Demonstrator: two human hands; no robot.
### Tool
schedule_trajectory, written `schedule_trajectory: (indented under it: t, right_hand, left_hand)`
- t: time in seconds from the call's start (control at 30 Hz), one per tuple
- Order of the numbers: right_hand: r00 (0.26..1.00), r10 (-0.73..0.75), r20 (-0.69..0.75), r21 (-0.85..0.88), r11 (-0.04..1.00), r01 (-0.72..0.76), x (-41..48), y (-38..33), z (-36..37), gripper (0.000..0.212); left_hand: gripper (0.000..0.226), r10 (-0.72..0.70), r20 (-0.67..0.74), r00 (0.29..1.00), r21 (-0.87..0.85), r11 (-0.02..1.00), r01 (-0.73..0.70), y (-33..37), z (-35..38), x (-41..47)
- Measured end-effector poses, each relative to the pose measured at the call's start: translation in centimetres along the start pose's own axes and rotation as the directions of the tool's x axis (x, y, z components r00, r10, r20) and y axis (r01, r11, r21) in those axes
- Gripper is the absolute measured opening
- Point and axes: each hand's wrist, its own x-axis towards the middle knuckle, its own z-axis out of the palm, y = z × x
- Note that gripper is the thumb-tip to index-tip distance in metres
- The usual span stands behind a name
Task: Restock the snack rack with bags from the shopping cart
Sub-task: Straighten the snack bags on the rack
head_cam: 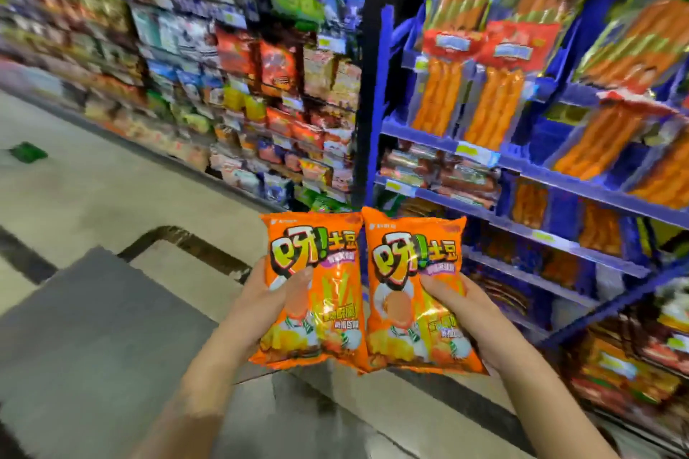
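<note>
One wide-angle camera on the person's head looks forward and down, close above the fingers (298, 278) of the left hand (261, 294) and right hand (473, 313) gripping orange bags (328, 309) — blue shelves (522, 165) just beyond them, view tilted.

Left hand (261, 300), right hand (464, 306) side by side, thumbs foremost

Pale floor (93, 205), dark band (201, 245) crossing it; blue shelving (559, 175) standing right, carrying orange sausage packs (492, 108); green scrap (28, 152) lying far left.
</note>
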Motion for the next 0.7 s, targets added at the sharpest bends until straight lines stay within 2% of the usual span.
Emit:
schedule_trajectory:
  t: [0.17,0.27,0.33,0.43,0.53,0.6,0.7]
  right_hand:
    - [0.991,0.029,0.128,-0.129,0.992,-0.012,5.1,-0.7,10.5,0.048]
    - [0.966,0.068,0.251,-0.181,0.983,-0.023,8.5,-0.8,16.3,0.055]
    - [0.945,0.102,0.310,-0.211,0.977,-0.037,10.9,-0.6,20.1,0.061]
    - [0.907,0.136,0.398,-0.245,0.969,-0.038,14.6,-0.4,25.9,0.056]
    - [0.870,0.149,0.471,-0.289,0.957,-0.007,18.4,-0.9,31.8,0.040]
    - [0.842,0.154,0.517,-0.292,0.956,0.004,21.2,-1.5,35.6,0.039]
    - [0.793,0.189,0.579,-0.302,0.953,-0.007,25.5,-2.6,41.0,0.046]
  left_hand:
    - [0.046,0.044,-0.158,0.986,-0.088,0.994,-0.059,-0.2,-9.3,-3.3]
    - [0.051,-0.008,-0.333,0.943,-0.124,0.992,-0.035,-0.8,-14.1,-4.4]
    - [0.049,-0.036,-0.400,0.916,-0.173,0.984,-0.037,-1.3,-17.2,-4.7]
    - [0.070,-0.095,-0.493,0.865,-0.202,0.979,-0.007,-1.7,-21.9,-4.5]
    - [0.071,-0.119,-0.607,0.786,-0.171,0.985,0.017,-1.3,-26.5,-3.5]
    - [0.071,-0.126,-0.642,0.756,-0.158,0.987,0.030,-0.3,-29.3,-2.1]
    - [0.047,-0.120,-0.690,0.714,-0.159,0.987,0.013,1.5,-33.3,0.4]
